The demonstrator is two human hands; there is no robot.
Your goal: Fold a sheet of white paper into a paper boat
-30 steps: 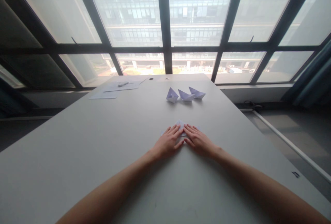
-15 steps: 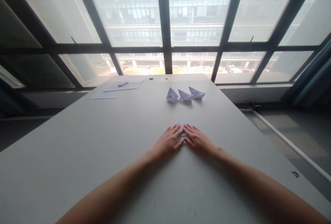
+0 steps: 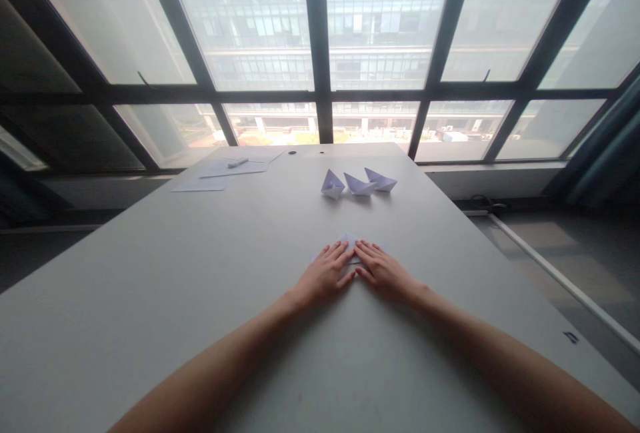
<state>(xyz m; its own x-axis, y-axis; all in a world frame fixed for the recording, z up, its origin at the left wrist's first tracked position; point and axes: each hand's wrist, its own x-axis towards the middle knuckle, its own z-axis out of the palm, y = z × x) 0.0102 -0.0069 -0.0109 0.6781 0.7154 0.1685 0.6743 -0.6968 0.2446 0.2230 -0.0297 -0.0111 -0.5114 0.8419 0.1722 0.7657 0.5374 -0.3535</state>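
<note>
The left hand [image 3: 324, 278] and right hand [image 3: 386, 273] lie flat, fingers outstretched, over the folded paper [image 3: 347, 236] on the table [image 3: 240, 240], before 3 paper boats [image 3: 358, 185]; even pressure should sharpen its creases.

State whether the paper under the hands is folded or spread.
Folded: the paper shows a creased triangular tip beyond the left hand and right hand, which partly cover it.
</note>
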